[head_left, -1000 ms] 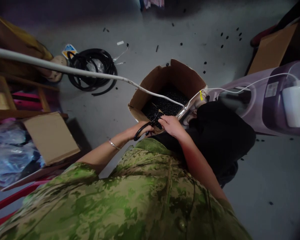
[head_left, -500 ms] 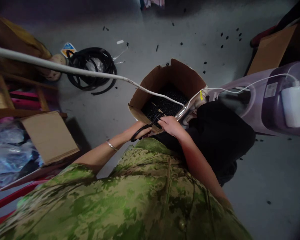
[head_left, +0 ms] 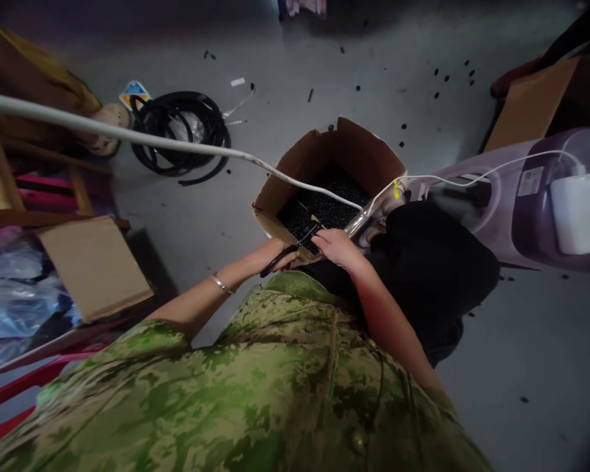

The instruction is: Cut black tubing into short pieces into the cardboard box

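My left hand (head_left: 271, 256) is closed around the black handles of a pair of scissors (head_left: 289, 250), whose blades point up and right over the near rim of an open cardboard box (head_left: 354, 152). My right hand (head_left: 337, 246) is closed just right of the blades, pinching something small and dark that I cannot make out. The box holds a heap of small black pieces (head_left: 332, 198). A silver bracelet (head_left: 219, 283) sits on my left wrist. My green camouflage shirt fills the bottom of the view.
A white cable (head_left: 128, 136) runs from the left edge across the box to a pale purple appliance (head_left: 526, 196) at right. A coil of black hose (head_left: 181, 134) lies on the grey floor. Flat cardboard (head_left: 94, 265), plastic bags and wooden frames crowd the left. Black bits litter the floor.
The scissor handles have drawn closer together in my left hand. Both hands stay at the box's near rim; the view shifted slightly.
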Demonstrator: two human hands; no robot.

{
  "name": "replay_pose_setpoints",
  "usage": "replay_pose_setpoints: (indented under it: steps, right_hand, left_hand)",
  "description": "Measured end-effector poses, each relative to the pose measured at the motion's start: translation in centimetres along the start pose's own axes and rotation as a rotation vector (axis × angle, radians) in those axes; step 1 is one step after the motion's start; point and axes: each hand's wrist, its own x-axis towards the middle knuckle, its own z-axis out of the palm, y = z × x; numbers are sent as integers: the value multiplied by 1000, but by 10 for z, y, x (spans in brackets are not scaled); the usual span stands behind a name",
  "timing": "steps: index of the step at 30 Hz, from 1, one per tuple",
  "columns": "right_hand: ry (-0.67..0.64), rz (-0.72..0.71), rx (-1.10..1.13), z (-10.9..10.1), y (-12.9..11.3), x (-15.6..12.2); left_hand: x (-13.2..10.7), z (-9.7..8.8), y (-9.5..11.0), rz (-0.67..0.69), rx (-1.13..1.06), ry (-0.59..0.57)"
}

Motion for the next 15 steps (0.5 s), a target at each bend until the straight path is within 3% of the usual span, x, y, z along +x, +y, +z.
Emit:
replay_pose_setpoints:
  steps: [6,15]
  right_hand:
    - [-22,-27,12,0,-4,-1]
    - [-9,-55,-35,1,-3,0]
  left_hand:
    - [8,-1,-4,48,166,6]
    - [9,-2,14,-112,222,-44]
